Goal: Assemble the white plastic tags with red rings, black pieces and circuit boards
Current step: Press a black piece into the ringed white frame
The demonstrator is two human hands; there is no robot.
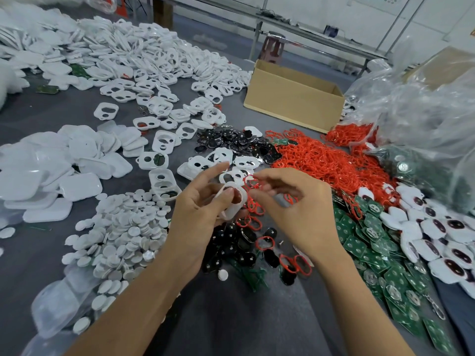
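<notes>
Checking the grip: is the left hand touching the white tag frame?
Touching. The head view shows the left hand gripping the white tag frame, fingers curled round its rim.

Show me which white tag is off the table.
The tag held up in the left grip, beside the red ring the right grip pinches. All other tags lie loose on the table.

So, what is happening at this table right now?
A person is assembling tags by hand. The left hand holds a white plastic tag frame; the right hand pinches a thin red ring beside it, seemingly not yet seated. Heaps of red rings, black pieces and green circuit boards lie around.
</notes>
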